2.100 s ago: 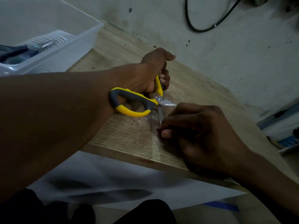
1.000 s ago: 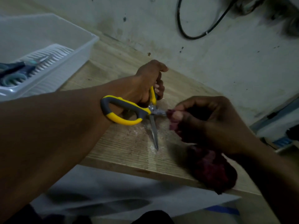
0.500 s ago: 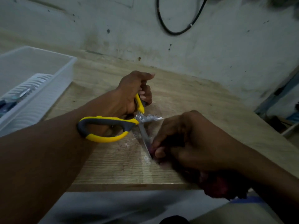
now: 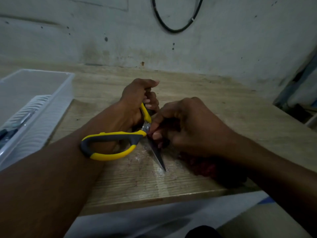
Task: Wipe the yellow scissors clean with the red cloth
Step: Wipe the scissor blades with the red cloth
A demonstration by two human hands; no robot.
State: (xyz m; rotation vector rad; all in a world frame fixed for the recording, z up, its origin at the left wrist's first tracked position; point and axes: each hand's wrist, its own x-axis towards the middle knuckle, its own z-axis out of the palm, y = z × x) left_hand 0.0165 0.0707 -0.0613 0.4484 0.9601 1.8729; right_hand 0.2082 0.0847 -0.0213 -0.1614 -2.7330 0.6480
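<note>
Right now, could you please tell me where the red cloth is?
In the head view, right of centre: the red cloth is bunched under the right hand, pressed beside the yellow scissors on the wooden table.

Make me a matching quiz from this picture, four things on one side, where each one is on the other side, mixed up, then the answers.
Things:
1. scissors
2. red cloth
3. white tray
4. black cable

Places:
A. hanging on the wall
B. at the table's left edge
C. gripped by the left hand, blade tip on the table
D. under the right hand, near the table's front edge

Pairs: 1-C, 2-D, 3-B, 4-A
</note>
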